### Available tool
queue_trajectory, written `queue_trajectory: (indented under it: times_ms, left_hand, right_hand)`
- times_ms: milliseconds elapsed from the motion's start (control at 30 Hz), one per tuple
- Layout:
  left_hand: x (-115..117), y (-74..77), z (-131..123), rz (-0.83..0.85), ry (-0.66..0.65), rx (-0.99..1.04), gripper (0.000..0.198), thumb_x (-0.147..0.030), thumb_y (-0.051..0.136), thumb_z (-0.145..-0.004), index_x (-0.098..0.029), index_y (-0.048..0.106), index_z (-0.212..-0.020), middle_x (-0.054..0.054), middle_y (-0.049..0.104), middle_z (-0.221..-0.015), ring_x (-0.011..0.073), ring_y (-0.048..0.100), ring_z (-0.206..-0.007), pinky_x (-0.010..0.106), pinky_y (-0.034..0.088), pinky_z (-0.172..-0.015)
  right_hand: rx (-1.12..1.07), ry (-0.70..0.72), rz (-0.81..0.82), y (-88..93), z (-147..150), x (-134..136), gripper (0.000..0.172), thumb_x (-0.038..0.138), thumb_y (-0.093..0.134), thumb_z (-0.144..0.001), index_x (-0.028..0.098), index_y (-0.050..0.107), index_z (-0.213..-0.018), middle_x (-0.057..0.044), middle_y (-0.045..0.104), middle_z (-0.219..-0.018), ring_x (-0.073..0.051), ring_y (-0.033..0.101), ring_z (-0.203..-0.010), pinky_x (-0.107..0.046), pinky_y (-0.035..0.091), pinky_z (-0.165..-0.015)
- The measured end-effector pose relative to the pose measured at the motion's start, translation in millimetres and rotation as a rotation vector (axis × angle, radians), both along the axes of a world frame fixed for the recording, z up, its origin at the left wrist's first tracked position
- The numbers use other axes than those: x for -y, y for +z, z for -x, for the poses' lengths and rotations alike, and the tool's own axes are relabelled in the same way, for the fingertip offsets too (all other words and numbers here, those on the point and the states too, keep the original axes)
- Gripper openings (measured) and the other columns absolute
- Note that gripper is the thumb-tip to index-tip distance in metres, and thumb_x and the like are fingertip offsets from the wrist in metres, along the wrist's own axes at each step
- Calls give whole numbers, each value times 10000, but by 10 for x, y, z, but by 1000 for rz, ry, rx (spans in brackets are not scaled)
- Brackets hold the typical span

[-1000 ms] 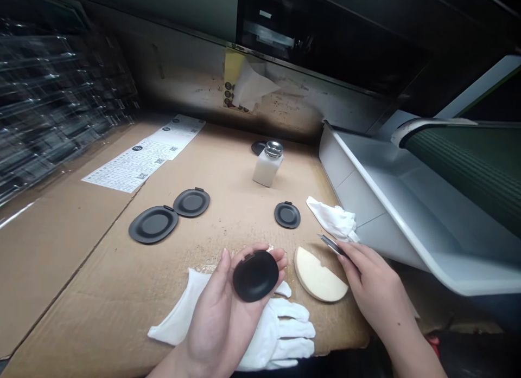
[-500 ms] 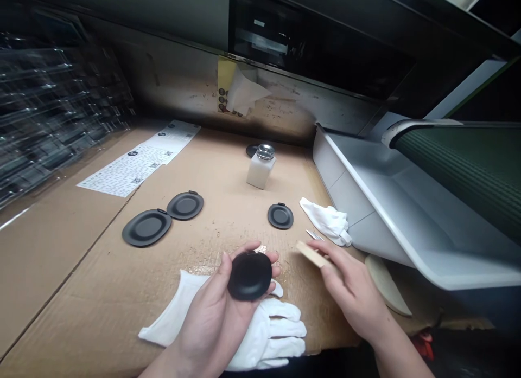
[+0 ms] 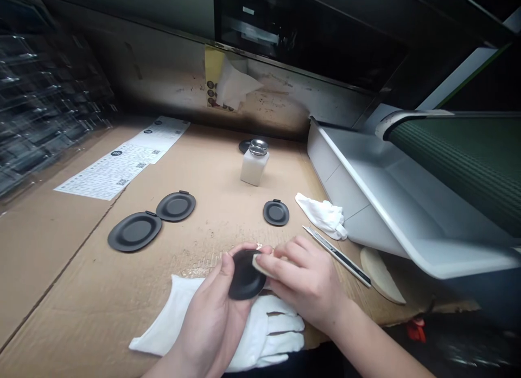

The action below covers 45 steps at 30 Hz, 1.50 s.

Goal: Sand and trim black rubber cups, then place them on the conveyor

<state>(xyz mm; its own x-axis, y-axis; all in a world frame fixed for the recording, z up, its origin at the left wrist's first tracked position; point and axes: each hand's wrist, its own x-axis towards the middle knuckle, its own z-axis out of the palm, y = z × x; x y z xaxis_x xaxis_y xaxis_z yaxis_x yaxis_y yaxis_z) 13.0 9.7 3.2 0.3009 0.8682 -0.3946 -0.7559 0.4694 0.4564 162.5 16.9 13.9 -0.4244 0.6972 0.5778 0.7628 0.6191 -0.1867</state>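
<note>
A black oval lid-like part (image 3: 245,277) rests in my left hand (image 3: 214,307), thumb on its near-left edge and fingers curled beneath. My right hand (image 3: 307,280) pinches a cream-coloured pad (image 3: 260,264), mostly hidden by the fingers, and presses it against the part's right side. Below both hands lies a white glove (image 3: 264,332), spread out flat. Similar black parts lie around: one (image 3: 275,212) beyond my right hand, and a larger one (image 3: 135,231) touching another (image 3: 176,206) at the left.
A white bottle with a metal top (image 3: 254,164) stands farther back, a black part (image 3: 244,146) behind it. To the right are a utility knife (image 3: 340,256), a crumpled white cloth (image 3: 322,215), a cream piece (image 3: 380,275) and a grey bin (image 3: 358,204). Printed sheets (image 3: 126,161) lie left.
My right hand has moved left, bringing the cream pad onto the black part in my left hand. This uncovers the utility knife. The whole view has shifted slightly.
</note>
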Motion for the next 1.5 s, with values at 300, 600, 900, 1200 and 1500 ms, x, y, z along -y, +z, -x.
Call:
queue_trajectory:
  times_ms: [300,600,900,1200,1500]
  left_hand:
    - [38,-28,-3,-9,-2,22,309,-368,442,-861,-133,608,-975,144,642,-1086,273,525,-1111,397,376,-977]
    - [4,29,-20,-1,24,-22,267,-325,447,-867,-148,610,-982,89,648,-1039,251,537,-1084,397,409,-949]
    - [3,-25,-14,-4,-23,86,303,-365,416,-874,-139,575,-997,133,622,-1081,263,474,-1164,390,326,-1017]
    - [31,16,0,40,-38,35,304,-362,439,-861,-148,576,-1029,116,631,-1038,237,547,-1051,377,351,-985]
    - [9,-18,-13,33,-37,91,315,-383,413,-869,-154,598,-978,103,634,-1013,235,539,-1058,384,335,-998]
  right_hand:
    - [-111,24,102,-91,126,342,240,99,534,-767,202,639,-957,-20,571,-686,-117,460,-641,-224,397,-554]
    - [-106,-26,152,108,-106,-22,197,171,539,-808,220,636,-973,-24,595,-798,-124,503,-720,-256,424,-640]
    - [-86,121,213,-87,-164,278,264,99,520,-834,218,608,-1053,-19,643,-842,-139,487,-743,-283,423,-629]
    - [-25,110,79,-44,221,340,267,171,485,-835,199,603,-1073,-16,591,-673,-146,432,-640,-295,382,-570]
    - [41,100,100,-21,108,326,240,171,494,-839,210,602,-1050,-12,593,-689,-136,458,-660,-281,394,-599]
